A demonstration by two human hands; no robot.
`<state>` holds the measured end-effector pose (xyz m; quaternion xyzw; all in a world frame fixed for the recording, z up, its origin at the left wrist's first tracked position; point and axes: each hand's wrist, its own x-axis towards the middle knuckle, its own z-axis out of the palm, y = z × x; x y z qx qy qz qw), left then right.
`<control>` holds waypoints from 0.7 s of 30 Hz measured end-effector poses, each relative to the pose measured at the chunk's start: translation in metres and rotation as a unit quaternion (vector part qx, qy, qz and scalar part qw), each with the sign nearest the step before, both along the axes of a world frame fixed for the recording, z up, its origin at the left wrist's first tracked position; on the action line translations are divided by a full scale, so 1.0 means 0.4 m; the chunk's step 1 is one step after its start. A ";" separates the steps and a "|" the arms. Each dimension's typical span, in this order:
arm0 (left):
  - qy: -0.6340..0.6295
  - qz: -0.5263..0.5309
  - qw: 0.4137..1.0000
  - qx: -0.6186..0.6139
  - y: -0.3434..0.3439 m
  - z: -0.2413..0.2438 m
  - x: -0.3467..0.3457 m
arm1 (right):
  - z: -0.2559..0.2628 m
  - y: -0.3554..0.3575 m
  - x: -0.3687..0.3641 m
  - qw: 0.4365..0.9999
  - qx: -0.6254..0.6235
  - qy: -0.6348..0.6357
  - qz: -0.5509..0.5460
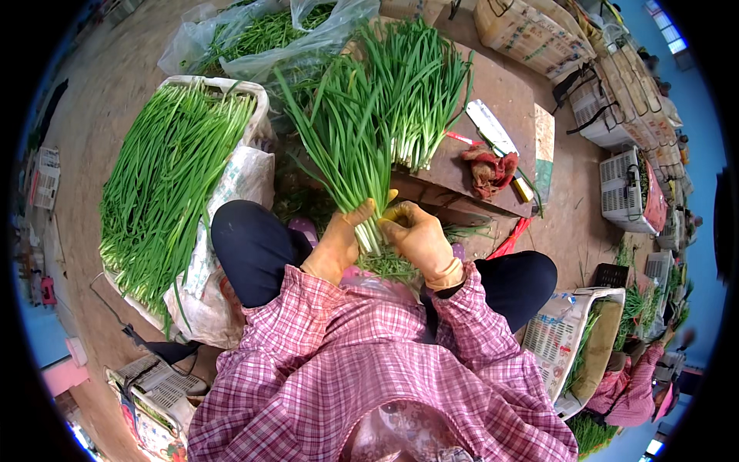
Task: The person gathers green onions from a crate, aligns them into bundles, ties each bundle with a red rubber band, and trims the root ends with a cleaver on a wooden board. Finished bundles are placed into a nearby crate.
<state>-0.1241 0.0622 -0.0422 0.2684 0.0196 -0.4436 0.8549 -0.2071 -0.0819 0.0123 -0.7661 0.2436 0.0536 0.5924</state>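
My left hand (339, 245), in a yellowish rubber glove, grips a bunch of garlic chives (352, 138) low down, near its pale stem ends. The green leaves fan upward and away from me. Against the right side of these stems rest the curled fingertips of my right hand (421, 237), gloved the same way; whether they pinch a stalk is unclear. Just beyond, a second pile of chives (424, 86) lies on a low wooden board (502, 75), pale ends towards me. Loose trimmings (387, 267) lie below my hands, between my knees.
At left stands a crate (262, 95) heaped with chives (173, 185). A clear plastic bag (271, 55) of greens is behind. The board also bears a reddish cloth (489, 170) and a white strip-like object (491, 124). Red ties (510, 238) hang beside it. Crates (568, 329) and a person (632, 387) are at right.
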 end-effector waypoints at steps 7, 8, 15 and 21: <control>0.028 0.010 0.999 0.035 0.014 -0.018 -0.009 | 0.059 0.027 0.042 0.993 0.058 -0.090 -0.053; 0.034 0.026 0.999 0.020 0.015 -0.022 -0.015 | 0.043 0.027 0.050 0.994 0.046 -0.092 -0.048; 0.005 0.047 0.992 0.119 0.019 0.003 -0.014 | 0.044 -0.001 0.065 0.990 0.130 -0.046 -0.023; 0.019 0.021 0.982 0.187 0.043 0.013 -0.010 | 0.081 -0.043 0.146 0.983 0.113 -0.127 -0.063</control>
